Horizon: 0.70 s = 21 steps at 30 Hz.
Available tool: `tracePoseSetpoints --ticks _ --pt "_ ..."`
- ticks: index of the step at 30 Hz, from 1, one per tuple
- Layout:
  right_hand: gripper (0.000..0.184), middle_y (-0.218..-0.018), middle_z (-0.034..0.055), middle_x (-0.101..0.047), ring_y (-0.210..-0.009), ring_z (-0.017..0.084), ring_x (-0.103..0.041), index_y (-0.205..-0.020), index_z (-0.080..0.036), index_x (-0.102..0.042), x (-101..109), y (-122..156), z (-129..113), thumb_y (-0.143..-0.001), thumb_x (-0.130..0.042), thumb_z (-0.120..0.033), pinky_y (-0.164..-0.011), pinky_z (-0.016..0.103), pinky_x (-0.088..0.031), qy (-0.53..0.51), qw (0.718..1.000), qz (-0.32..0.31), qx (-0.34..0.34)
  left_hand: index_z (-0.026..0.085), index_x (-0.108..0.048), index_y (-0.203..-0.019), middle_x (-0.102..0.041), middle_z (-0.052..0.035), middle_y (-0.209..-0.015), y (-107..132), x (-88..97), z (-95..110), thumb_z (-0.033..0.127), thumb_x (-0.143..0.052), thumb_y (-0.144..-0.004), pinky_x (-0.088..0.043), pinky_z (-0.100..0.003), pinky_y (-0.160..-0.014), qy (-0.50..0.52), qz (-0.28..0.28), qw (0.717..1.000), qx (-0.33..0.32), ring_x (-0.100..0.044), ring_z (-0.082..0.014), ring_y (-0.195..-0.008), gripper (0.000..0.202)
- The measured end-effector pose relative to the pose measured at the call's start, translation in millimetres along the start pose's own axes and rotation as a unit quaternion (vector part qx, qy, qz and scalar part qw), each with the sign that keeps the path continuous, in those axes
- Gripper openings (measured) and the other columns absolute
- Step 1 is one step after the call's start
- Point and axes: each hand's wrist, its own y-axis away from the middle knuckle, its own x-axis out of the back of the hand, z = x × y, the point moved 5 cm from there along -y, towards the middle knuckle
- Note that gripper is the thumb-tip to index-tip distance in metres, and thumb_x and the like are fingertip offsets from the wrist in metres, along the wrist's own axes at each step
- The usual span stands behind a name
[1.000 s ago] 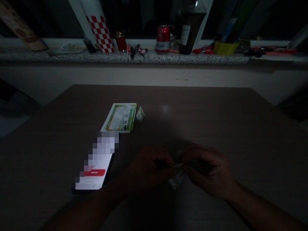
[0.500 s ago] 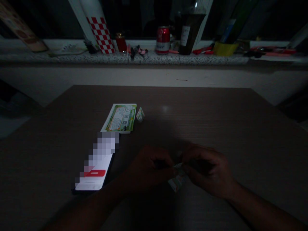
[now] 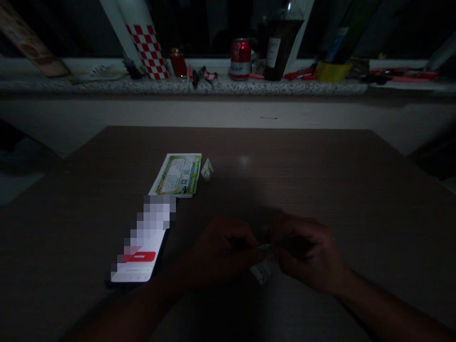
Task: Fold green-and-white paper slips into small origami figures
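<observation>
Between both hands is a small piece of printed paper [image 3: 261,271], whitish with green and dim coloured marks, hanging down from the fingertips. My left hand [image 3: 224,244] pinches its upper left side with thumb and forefinger. My right hand [image 3: 308,249] pinches the upper right side, its fingertips almost touching the left ones. Shadow and fingers hide the paper's top edge. Farther back on the table, a small folded paper piece [image 3: 207,170] of similar print stands beside a stack of green printed paper sheets [image 3: 180,173].
On the brown table [image 3: 302,166], a lit phone [image 3: 138,270] lies left of my left hand. Behind is a granite windowsill [image 3: 221,88] bearing a red can [image 3: 240,59], a dark bottle [image 3: 280,52], a red-white checkered bottle [image 3: 147,50] and a yellow container [image 3: 333,71]. The room is dim.
Both hands stay in nearly the same place, still pinching the paper. The paper's lower part has shifted very slightly; nothing else has moved.
</observation>
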Motion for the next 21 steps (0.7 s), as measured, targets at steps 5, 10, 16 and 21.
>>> tracePoseSetpoints --ticks 5,10,16,21 --pt "0.015 -0.064 0.0004 -0.061 -0.056 0.013 -0.056 -0.072 -0.019 -0.059 0.6 -0.8 0.1 -0.067 -0.056 -0.005 -0.049 0.023 -0.042 -0.002 1.000 -0.003 -0.008 0.014 -0.063 -0.064 -0.053 0.0041 -0.058 -0.4 0.4 1.3 0.021 -0.067 -0.078 -0.036 -0.017 -0.052 -0.002 0.001 1.000 -0.011 -0.046 -0.0073 -0.054 0.017" --pt "0.014 -0.065 0.0006 -0.062 -0.056 0.012 -0.057 -0.073 -0.018 -0.060 2.6 -1.8 -0.2 -0.069 -0.058 -0.005 -0.049 0.022 -0.044 -0.008 1.000 -0.003 -0.003 0.013 -0.064 -0.064 -0.054 0.0036 -0.058 -0.4 2.8 -1.0 0.025 -0.069 -0.078 -0.035 -0.017 -0.051 -0.002 0.011 1.000 -0.001 -0.047 -0.0073 -0.054 0.019" --pt "0.014 -0.071 0.0020 -0.064 -0.062 0.014 -0.060 -0.078 -0.019 -0.063 3.4 -1.1 3.0 -0.074 -0.060 -0.005 -0.054 0.024 -0.047 0.001 1.000 -0.001 0.006 0.013 -0.065 -0.066 -0.056 0.0034 -0.059 0.0 4.2 -0.7 0.022 -0.068 -0.080 -0.036 -0.017 -0.051 -0.044 0.027 0.998 -0.021 -0.049 -0.0073 -0.055 0.017" --pt "0.008 -0.071 0.0018 -0.063 -0.065 0.015 -0.060 -0.076 -0.019 -0.064 16.3 0.9 8.0 -0.078 -0.065 -0.012 -0.060 0.027 -0.047 0.027 0.994 0.105 -0.010 0.015 -0.069 -0.076 -0.064 -0.0008 -0.069 4.8 17.0 13.4 0.022 -0.062 -0.085 -0.042 -0.020 -0.055 -0.243 0.162 0.944 -0.157 -0.057 -0.0102 -0.061 0.013"
